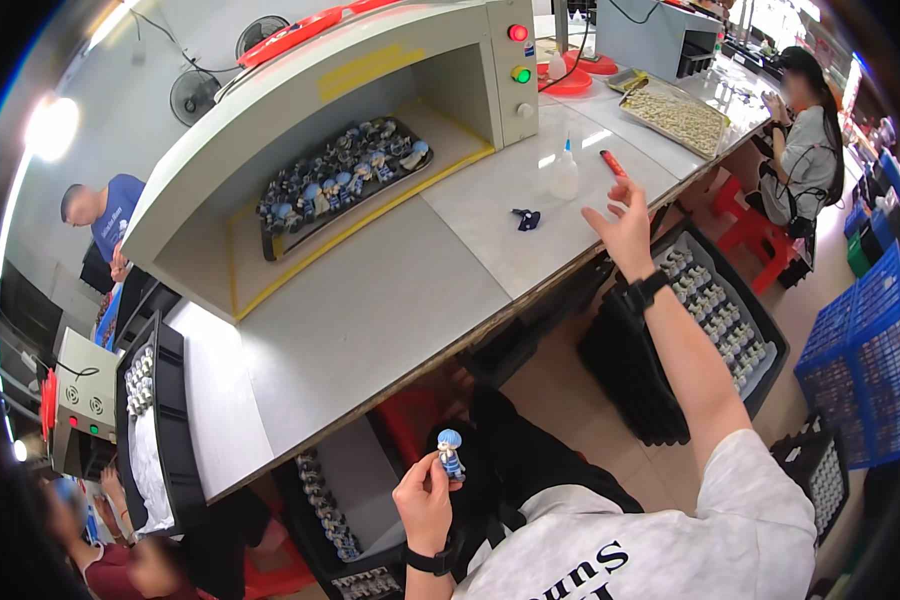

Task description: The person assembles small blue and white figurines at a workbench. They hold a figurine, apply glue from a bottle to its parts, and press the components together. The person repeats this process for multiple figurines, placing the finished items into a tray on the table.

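Note:
My left hand (425,505) is down by my lap and pinches a small figurine (451,452) with a blue cap, held upright. My right hand (625,225) reaches out over the table's front edge with its fingers spread and nothing in it. It is nearest to a small dark figurine part (527,219), a clear squeeze bottle (564,174) and a red marker (612,163) lying on the white table (370,320). A dark tray of several blue figurines (340,180) sits inside the grey hooded box (310,90) on the table.
A black tray of pale figurines (715,310) rests on a stack at my right, another tray (330,510) under the table edge, another (155,420) at the left. Blue crates (870,370) stand at the right. A seated person (805,140) and another person (105,215) work nearby.

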A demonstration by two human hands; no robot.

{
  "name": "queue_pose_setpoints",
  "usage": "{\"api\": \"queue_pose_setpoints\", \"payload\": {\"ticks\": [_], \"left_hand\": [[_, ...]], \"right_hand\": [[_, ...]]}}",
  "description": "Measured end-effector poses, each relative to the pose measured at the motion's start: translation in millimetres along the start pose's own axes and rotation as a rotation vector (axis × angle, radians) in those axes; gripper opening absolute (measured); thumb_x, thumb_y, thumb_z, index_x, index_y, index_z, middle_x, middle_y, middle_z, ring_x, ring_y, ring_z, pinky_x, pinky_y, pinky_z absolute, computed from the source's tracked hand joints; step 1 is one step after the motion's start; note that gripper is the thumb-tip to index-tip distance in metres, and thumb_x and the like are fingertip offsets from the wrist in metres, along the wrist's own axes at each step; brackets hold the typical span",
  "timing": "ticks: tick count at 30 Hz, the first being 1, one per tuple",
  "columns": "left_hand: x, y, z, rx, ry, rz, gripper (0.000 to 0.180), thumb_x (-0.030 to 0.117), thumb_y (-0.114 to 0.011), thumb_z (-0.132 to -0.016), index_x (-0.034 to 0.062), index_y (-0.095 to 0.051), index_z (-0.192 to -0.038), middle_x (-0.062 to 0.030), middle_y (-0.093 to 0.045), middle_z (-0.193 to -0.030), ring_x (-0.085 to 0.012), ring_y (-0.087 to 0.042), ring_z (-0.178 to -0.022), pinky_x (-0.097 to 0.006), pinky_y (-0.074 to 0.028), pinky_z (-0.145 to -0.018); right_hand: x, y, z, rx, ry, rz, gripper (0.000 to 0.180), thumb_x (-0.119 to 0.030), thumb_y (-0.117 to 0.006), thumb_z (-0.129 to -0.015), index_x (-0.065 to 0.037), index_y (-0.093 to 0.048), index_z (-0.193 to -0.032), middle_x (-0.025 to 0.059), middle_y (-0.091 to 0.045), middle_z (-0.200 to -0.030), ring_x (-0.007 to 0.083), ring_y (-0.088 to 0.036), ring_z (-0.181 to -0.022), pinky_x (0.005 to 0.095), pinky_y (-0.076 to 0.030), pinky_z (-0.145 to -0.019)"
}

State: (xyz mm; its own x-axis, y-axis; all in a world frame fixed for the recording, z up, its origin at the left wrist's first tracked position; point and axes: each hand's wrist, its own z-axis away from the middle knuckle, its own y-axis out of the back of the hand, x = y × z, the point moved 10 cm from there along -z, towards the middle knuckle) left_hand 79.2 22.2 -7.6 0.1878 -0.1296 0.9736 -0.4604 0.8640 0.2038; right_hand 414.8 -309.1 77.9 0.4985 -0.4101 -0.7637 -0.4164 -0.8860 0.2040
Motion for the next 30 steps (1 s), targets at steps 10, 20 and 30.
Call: {"api": "queue_pose_setpoints", "payload": {"ticks": [10,20,30], "left_hand": [[34,9,-7,0.006,0.071,0.079,0.022,0.006,-0.054,-0.094,-0.0096,-0.064,-0.106,-0.0097,-0.067,-0.085,-0.0131,-0.067,-0.073,-0.023,-0.055,-0.065],[85,20,5,0.211,-0.381,-0.478,0.008,0.0,-0.064,-0.079,-0.0015,-0.069,-0.085,-0.0106,-0.064,-0.067,-0.0154,-0.061,-0.054,-0.026,-0.048,-0.052],[97,-3,9,0.116,-0.524,-0.602,0.005,0.001,-0.067,-0.071,0.0016,-0.065,-0.076,-0.0081,-0.058,-0.061,-0.0202,-0.056,-0.049,-0.031,-0.044,-0.046]], "right_hand": [[67,-89,-70,-0.69,-0.087,0.213,0.04,-0.026,-0.075,-0.078,0.001,-0.064,-0.106,0.0026,-0.064,-0.086,0.0108,-0.057,-0.078,0.0285,-0.046,-0.069],[-24,-76,17,-0.749,-0.227,-0.306,0.041,-0.019,-0.067,-0.089,0.001,-0.057,-0.124,0.0008,-0.063,-0.112,0.0081,-0.055,-0.102,0.0241,-0.041,-0.091],[-132,-95,194,-1.335,-0.351,-0.732,0.037,-0.01,-0.065,-0.088,0.001,-0.054,-0.122,0.008,-0.064,-0.108,0.0148,-0.06,-0.101,0.0291,-0.048,-0.088]]}}
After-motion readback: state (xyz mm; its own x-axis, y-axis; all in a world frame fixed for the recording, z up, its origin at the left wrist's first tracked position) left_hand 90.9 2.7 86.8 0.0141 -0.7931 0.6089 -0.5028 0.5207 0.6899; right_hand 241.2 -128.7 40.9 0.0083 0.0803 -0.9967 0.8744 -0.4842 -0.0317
